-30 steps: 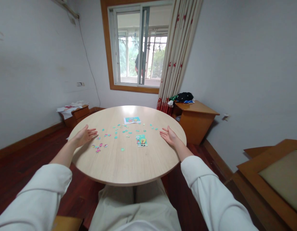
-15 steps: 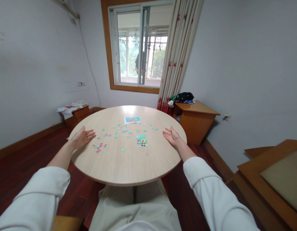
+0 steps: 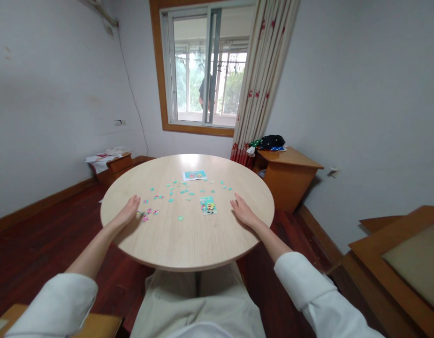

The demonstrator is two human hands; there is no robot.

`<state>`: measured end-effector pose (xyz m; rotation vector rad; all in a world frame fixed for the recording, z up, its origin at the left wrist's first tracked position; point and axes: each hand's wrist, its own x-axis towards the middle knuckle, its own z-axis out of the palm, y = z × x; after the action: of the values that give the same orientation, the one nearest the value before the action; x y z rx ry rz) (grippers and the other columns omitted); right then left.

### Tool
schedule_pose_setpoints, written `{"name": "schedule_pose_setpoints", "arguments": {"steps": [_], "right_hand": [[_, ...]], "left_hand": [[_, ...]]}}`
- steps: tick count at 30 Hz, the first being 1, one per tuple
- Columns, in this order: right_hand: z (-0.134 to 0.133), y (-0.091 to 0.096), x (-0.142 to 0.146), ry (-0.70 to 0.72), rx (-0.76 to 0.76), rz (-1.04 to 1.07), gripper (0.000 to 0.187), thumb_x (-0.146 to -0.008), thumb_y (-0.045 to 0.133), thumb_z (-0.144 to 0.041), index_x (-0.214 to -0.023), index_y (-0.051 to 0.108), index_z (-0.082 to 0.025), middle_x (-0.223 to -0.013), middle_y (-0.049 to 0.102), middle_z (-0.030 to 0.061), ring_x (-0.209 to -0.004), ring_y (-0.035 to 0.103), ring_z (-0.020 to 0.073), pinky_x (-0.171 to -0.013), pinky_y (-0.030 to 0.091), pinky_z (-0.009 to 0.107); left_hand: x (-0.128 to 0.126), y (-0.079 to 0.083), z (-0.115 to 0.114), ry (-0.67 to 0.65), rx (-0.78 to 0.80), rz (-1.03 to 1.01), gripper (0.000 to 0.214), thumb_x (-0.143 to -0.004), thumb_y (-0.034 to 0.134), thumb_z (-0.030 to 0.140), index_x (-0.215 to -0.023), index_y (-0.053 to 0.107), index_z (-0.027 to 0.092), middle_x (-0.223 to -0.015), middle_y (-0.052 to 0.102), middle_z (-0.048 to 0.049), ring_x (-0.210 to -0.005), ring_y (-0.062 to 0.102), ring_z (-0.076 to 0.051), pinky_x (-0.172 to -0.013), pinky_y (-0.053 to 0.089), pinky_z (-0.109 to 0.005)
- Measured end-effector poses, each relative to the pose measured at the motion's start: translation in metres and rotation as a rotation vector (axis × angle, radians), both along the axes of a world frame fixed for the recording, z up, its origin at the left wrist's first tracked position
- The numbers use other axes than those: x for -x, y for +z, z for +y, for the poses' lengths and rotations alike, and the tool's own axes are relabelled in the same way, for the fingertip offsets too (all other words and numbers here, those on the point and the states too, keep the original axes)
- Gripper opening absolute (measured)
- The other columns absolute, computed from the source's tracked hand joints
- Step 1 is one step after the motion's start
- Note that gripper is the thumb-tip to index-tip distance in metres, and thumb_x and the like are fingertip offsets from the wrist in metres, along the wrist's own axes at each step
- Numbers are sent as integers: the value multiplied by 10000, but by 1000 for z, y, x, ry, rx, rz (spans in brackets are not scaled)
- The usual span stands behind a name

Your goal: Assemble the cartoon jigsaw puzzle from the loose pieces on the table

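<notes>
My left hand (image 3: 130,210) is over the left side of the round table (image 3: 160,244), fingers stretched and nothing held. Beside its fingertips lie pink and multicoloured jigsaw pieces (image 3: 145,218), some partly hidden by the hand. My right hand (image 3: 242,212) is open over the right side, also with nothing in it. To the left of that hand lies a joined block of jigsaw puzzle (image 3: 209,206) with a yellow cartoon figure. Several loose teal pieces (image 3: 184,191) are scattered across the middle. A single teal piece (image 3: 180,218) lies nearer to me. Behind them rests a printed picture sheet (image 3: 194,175).
A wooden cabinet (image 3: 290,173) with a pile of dark cloth (image 3: 272,142) stands beyond the table at right. A low stand (image 3: 118,163) with papers is at left. At the far right is a wooden chair (image 3: 396,244). A person (image 3: 203,91) shows through the window.
Both hands have turned from palms showing to more palm-down. The right hand has moved slightly left, toward the joined puzzle block, and the left hand lower, nearer the pink pieces.
</notes>
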<state>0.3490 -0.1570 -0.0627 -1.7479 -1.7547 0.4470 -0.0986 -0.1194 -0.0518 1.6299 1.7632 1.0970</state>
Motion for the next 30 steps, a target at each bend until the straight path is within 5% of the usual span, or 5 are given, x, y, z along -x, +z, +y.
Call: {"name": "schedule_pose_setpoints", "arguments": {"steps": [5, 15, 18, 22, 30], "right_hand": [[-22, 7, 20, 15, 134, -327, 723, -945, 233, -535, -1493, 183, -67, -1552, 209, 161, -1446, 152, 261, -1166, 80, 471], [-39, 13, 43, 62, 167, -411, 774, -927, 248, -600, -1501, 177, -86, -1557, 179, 172, -1449, 123, 292, -1156, 64, 494], [-41, 14, 47, 78, 166, -417, 776, -925, 250, -604, -1502, 176, -89, -1558, 173, 173, -1450, 123, 290, -1157, 65, 490], [-43, 15, 49, 80, 167, -441, 770, -934, 236, -592, -1500, 172, -74, -1557, 171, 176, -1448, 132, 287, -1156, 76, 488], [-44, 15, 48, 80, 158, -424, 752, -938, 228, -587, -1501, 175, -92, -1557, 181, 166, -1447, 141, 280, -1153, 71, 499]], "left_hand": [[-24, -6, -16, -62, 82, 168, 788, -826, 443, 527, -1453, 262, 85, -1520, 283, -223, -1418, 231, -330, -1158, 58, -500], [-59, -4, -43, -175, 72, 488, 807, -797, 533, 513, -1452, 295, 106, -1516, 277, -243, -1420, 204, -366, -1116, 69, -587], [-73, -2, -50, -188, -31, 572, 680, -796, 566, 437, -1388, 425, 133, -1526, 260, -232, -1425, 178, -374, -1096, 77, -623], [-94, 5, -54, -302, -124, 593, 413, -817, 560, 399, -1164, 636, 188, -1411, 461, -166, -1308, 406, -321, -1108, 169, -541], [-130, 24, -60, -276, 30, 639, 193, -793, 617, 318, -928, 708, 214, -1139, 628, -127, -1142, 501, -324, -918, 351, -456]]}}
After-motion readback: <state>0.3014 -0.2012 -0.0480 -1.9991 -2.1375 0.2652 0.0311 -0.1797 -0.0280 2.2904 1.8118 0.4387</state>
